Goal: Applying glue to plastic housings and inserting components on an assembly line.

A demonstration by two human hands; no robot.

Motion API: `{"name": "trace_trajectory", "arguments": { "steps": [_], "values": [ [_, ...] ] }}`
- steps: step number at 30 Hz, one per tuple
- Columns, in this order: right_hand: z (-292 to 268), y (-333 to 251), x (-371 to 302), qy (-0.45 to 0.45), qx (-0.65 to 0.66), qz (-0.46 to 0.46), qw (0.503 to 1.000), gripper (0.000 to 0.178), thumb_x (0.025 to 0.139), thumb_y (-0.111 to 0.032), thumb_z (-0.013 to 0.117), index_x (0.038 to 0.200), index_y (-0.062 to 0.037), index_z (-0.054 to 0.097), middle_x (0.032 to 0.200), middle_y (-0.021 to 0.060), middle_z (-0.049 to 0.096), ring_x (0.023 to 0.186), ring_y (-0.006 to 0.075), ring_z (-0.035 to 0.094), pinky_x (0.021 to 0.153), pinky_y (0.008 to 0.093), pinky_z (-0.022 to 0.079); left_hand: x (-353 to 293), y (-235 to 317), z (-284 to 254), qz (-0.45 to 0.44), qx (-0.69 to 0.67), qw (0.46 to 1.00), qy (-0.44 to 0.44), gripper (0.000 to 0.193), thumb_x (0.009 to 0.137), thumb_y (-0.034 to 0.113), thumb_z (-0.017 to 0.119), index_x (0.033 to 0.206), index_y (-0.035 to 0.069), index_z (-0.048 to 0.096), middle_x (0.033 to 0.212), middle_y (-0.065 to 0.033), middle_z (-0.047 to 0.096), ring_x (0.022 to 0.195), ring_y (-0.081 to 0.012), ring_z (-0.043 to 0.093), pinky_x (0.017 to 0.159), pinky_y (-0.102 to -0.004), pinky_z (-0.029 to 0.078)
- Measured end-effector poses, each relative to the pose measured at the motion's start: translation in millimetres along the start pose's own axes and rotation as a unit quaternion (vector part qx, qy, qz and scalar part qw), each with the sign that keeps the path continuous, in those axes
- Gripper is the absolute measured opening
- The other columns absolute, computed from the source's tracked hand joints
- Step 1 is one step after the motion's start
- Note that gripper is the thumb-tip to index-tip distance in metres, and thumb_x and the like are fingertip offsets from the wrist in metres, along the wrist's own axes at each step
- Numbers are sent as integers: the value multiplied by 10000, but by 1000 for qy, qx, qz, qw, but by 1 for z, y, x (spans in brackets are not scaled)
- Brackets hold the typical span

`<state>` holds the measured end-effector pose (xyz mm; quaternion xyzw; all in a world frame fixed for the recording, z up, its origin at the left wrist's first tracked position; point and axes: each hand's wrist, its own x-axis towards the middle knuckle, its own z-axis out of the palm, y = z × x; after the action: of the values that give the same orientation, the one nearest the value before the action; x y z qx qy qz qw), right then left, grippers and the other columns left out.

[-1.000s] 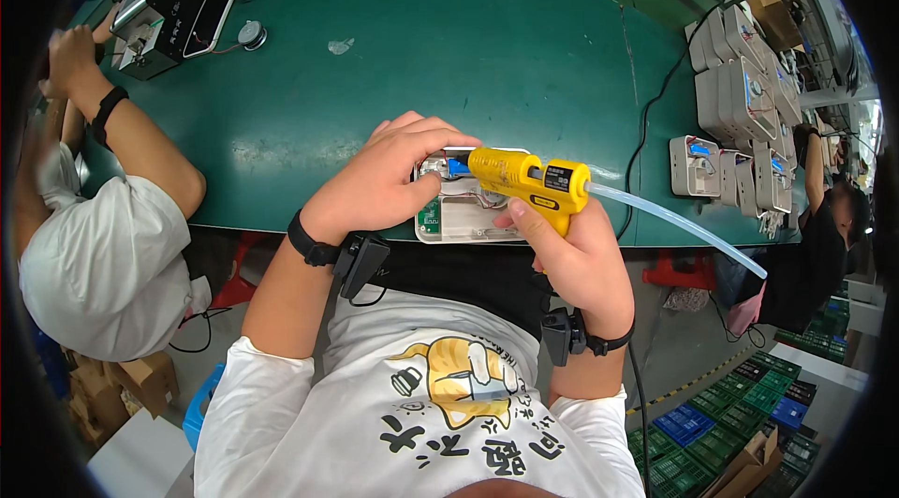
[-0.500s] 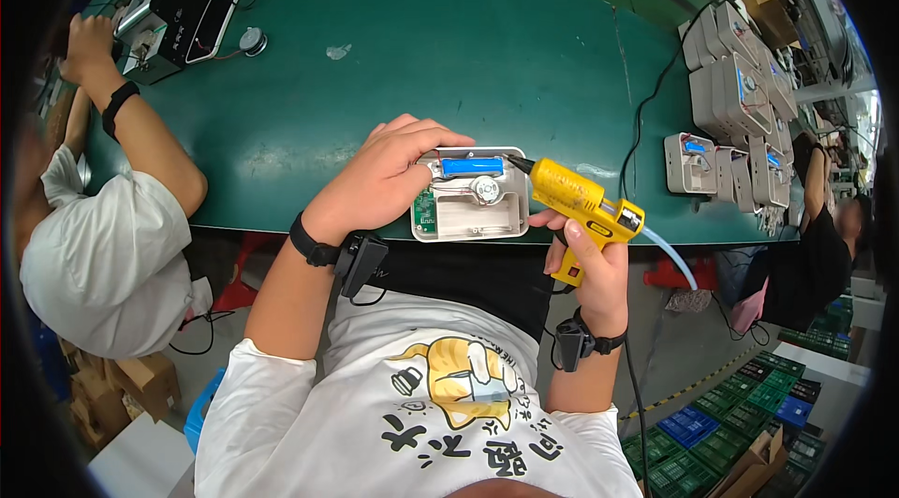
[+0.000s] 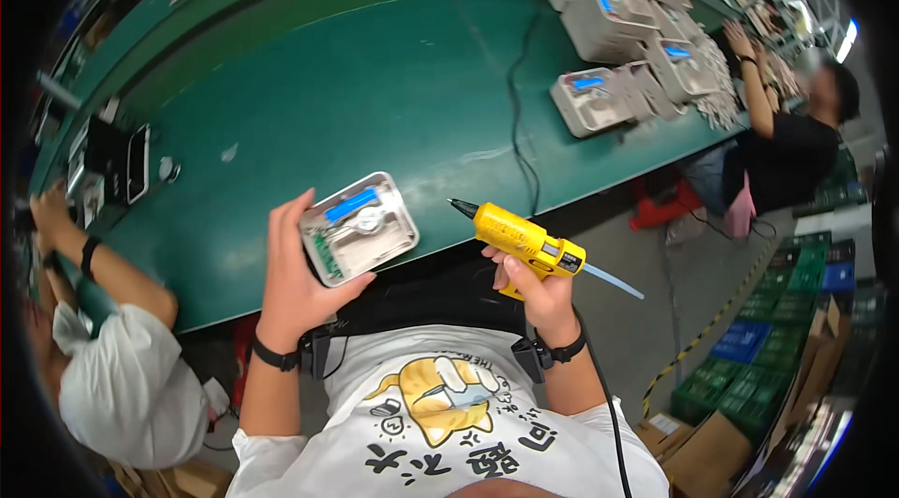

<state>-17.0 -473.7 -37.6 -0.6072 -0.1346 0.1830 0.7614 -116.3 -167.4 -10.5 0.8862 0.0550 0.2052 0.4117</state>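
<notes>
My left hand (image 3: pixel 292 264) is closed around the left side of a whitish open plastic housing (image 3: pixel 408 234), its thumb along the near edge. Inside the housing sit a blue cylindrical battery (image 3: pixel 351 204), a round motor-like part (image 3: pixel 372 222) and a green circuit board (image 3: pixel 328 260). In my right hand (image 3: pixel 543 299) is a yellow hot glue gun (image 3: pixel 513 234), gripped by its handle. The black nozzle points up and left, apart from the housing. A pale glue stick (image 3: pixel 613 282) sticks out of its back end.
Stacked housings (image 3: pixel 609 25) with blue batteries stand at the far right of the green table (image 3: pixel 375 86). A black cord (image 3: pixel 515 114) crosses the tabletop. Co-workers sit on both sides, the left one near a black device (image 3: pixel 98 156). Green and blue crates (image 3: pixel 749 348) lie at lower right.
The view has swung to the right. The glue gun's nozzle has left the housing and the two are now apart. My left hand has shifted to the housing's side, which is now tilted.
</notes>
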Motion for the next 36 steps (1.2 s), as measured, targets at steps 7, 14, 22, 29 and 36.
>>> {"name": "trace_trajectory", "arguments": {
  "steps": [7, 14, 22, 29, 36],
  "values": [
    [-20, -14, -27, 124, 76, -165, 975, 234, 1019, -154, 548, 1160, 20, 619, 1141, 241, 689, 707, 215, 654, 659, 365, 570, 84, 42, 28, 26, 101, 988, -111, 834, 680, 409, 956, 1312, -24, 625, 1181, -169, 623, 1203, -358, 604, 1024, -446, 510],
    [-18, -20, -39, 134, 149, -234, 951, 331, 1001, -303, 512, 1098, 0, 603, 1158, 246, 653, 692, 229, 636, 647, 388, 557, 202, 104, 174, 173, -16, 977, -120, 904, 716, 503, 938, 1346, -65, 624, 1218, -191, 642, 1180, -343, 647, 1023, -406, 530],
    [-35, -4, -63, 176, 181, -233, 939, 333, 975, -229, 555, 1135, 56, 621, 1178, 268, 666, 743, 241, 671, 681, 388, 586, 216, 91, 226, 166, -75, 981, -68, 866, 833, 337, 885, 1510, -21, 481, 1396, -218, 549, 1216, -349, 662, 1021, -413, 564],
    [-27, 4, -40, 225, 143, -196, 944, 355, 983, -303, 539, 1136, 9, 611, 1161, 250, 650, 673, 227, 634, 647, 391, 561, 173, 48, 124, 160, -38, 973, -160, 493, 922, 172, 803, 1346, 19, 603, 1280, -164, 630, 1085, -269, 700, 892, -365, 585],
    [-7, -20, 37, 254, 242, -145, 925, 346, 1027, -302, 562, 1149, 15, 631, 1139, 181, 702, 676, 198, 646, 621, 360, 562, 131, -44, 28, -10, 71, 992, -105, 259, 946, 158, 774, 789, 14, 627, 597, 16, 481, 579, -90, 440, 536, -301, 382]
  ]
}}
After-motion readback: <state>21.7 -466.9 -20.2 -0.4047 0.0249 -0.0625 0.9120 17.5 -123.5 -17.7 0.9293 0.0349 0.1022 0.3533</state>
